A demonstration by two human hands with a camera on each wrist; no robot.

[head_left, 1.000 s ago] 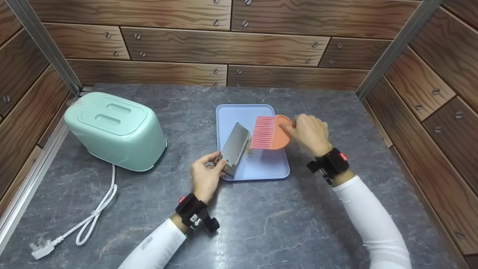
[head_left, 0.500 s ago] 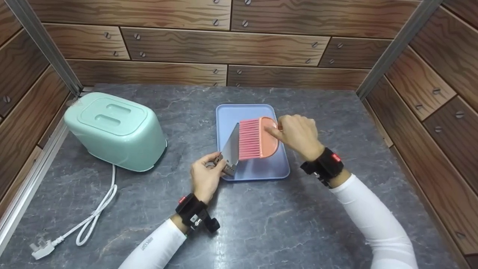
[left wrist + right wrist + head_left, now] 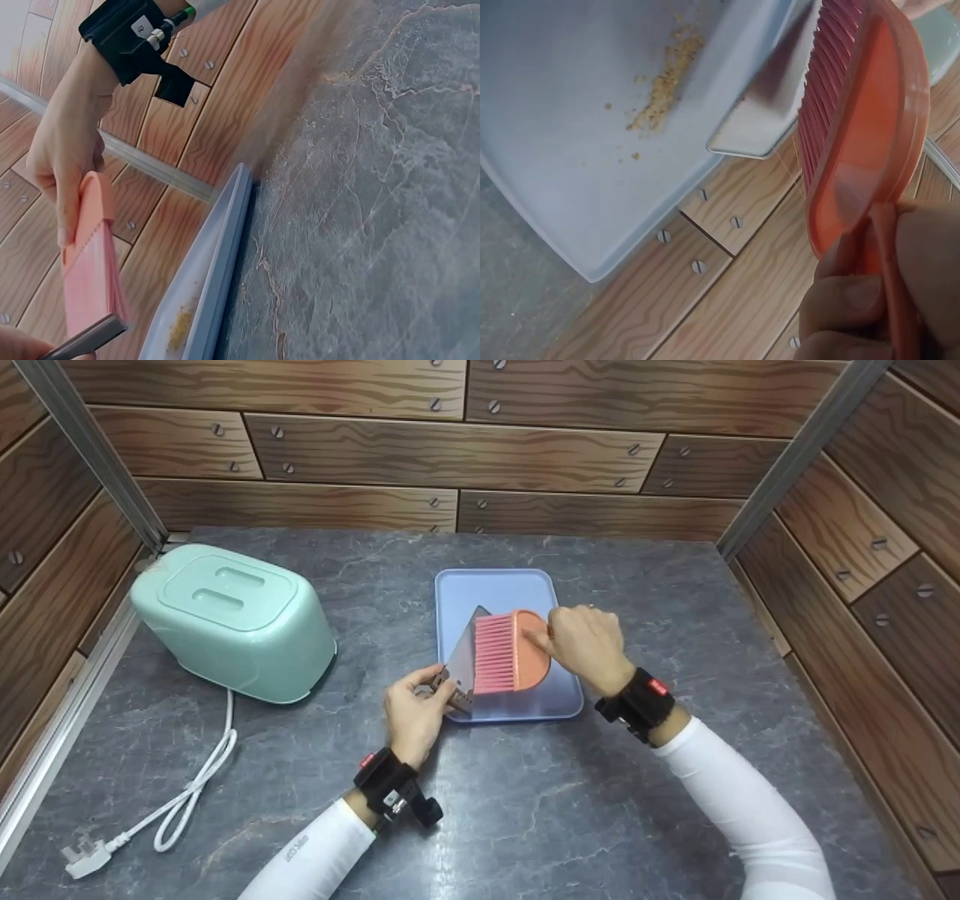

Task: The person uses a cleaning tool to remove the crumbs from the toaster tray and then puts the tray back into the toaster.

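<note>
My left hand (image 3: 415, 712) pinches the near end of a grey metal crumb tray (image 3: 459, 667), tilted steeply over a light-blue plastic tray (image 3: 491, 585). My right hand (image 3: 589, 649) grips an orange brush (image 3: 532, 652) by its handle. Its pink bristles (image 3: 495, 654) lie against or just over the crumb tray's face; the exact contact is hard to make out. In the right wrist view, yellowish crumbs (image 3: 667, 79) lie scattered on the blue tray below the metal edge. The brush covers part of the crumb tray in the head view.
A mint-green toaster (image 3: 240, 630) stands at the left of the grey marbled table (image 3: 660, 780). Its white cord (image 3: 187, 791) runs toward the front left, ending in a plug (image 3: 88, 859). Wood-patterned walls (image 3: 375, 454) enclose the back and sides.
My right hand has brought the brush left onto the crumb tray, then down along it toward the near end. My left hand and the crumb tray stay nearly in place.
</note>
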